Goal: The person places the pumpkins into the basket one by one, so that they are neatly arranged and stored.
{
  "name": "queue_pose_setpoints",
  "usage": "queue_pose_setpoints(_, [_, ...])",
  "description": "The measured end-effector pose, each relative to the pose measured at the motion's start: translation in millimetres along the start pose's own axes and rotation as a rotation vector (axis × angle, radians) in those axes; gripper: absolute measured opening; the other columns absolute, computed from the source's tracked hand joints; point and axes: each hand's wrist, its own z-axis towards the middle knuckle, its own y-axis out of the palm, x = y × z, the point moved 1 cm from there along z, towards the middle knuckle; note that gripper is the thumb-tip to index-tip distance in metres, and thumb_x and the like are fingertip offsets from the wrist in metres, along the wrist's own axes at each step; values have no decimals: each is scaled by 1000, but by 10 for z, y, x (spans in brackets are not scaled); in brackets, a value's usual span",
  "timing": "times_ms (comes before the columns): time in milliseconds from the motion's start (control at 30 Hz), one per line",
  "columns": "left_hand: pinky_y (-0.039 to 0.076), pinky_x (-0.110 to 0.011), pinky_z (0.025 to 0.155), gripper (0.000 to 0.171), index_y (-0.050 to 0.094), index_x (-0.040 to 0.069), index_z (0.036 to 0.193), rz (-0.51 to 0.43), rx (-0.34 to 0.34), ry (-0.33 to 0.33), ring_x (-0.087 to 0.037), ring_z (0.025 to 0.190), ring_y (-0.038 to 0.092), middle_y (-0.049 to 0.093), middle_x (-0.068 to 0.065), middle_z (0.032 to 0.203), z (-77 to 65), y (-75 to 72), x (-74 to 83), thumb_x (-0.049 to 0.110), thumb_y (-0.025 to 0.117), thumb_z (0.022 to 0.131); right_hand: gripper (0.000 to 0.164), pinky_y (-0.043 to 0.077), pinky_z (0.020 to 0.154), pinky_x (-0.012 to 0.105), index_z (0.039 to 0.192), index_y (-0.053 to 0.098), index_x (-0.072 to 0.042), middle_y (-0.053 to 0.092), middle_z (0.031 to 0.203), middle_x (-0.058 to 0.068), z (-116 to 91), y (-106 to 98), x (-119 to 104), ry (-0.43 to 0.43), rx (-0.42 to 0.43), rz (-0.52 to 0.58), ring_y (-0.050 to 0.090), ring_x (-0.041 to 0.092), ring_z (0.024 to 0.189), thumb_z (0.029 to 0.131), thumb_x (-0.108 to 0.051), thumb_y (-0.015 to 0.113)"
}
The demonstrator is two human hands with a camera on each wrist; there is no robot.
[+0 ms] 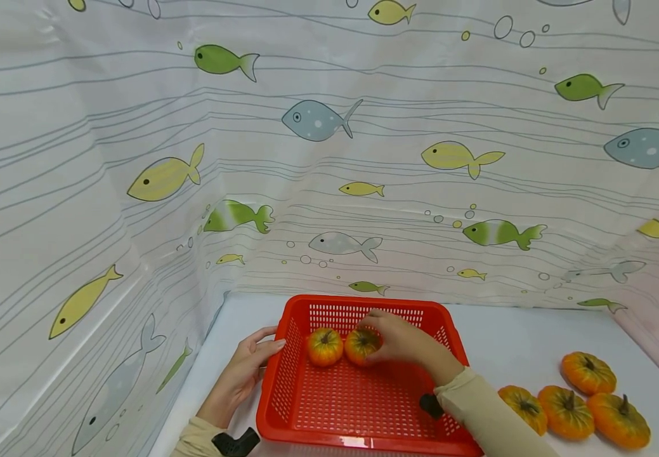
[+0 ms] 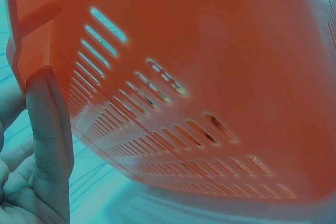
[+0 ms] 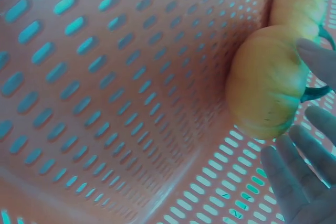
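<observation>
- The person's left hand [image 1: 246, 362] pinches the left rim of a red basket [image 1: 352, 406] between thumb and fingers.
- The right hand [image 1: 398, 339] reaches inside, fingers apart around an orange pumpkin [image 1: 360, 348]; whether they touch it cannot be told.
- That pumpkin sits near the basket's far side, just beside a second pumpkin [image 1: 325, 348].
- Four more pumpkins [image 1: 566, 414] lie on the white table [image 1: 506, 343], right of the basket.
</observation>
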Motion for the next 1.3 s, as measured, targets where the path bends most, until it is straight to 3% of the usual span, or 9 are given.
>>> queue_pose_setpoints(467, [64, -34, 85, 62, 35, -1, 154, -3, -11, 7, -16, 95, 78, 76, -6, 117, 21, 25, -3, 19, 64, 103, 62, 54, 107, 48, 136, 66, -15, 61, 137, 3, -29, -127, -35, -40, 31, 35, 61, 22, 122, 81, -31, 89])
queue_pose_setpoints(933, [65, -33, 84, 62, 36, 0, 153, -4, -2, 0, -15, 93, 78, 76, -6, 117, 20, 18, 0, 19, 66, 102, 60, 55, 107, 50, 131, 68, -12, 65, 133, 3, -108, -267, -90, -101, 84, 32, 62, 26, 125, 79, -32, 91])
queue_pose_setpoints(1300, [65, -32, 82, 63, 35, 0, 154, 7, 6, -2, -14, 92, 78, 77, -5, 116, 5, -6, -3, 20, 65, 102, 59, 53, 108, 52, 134, 67, -13, 64, 137, 2, -216, -364, -74, -77, 99, 27, 59, 28, 131, 82, -32, 88])
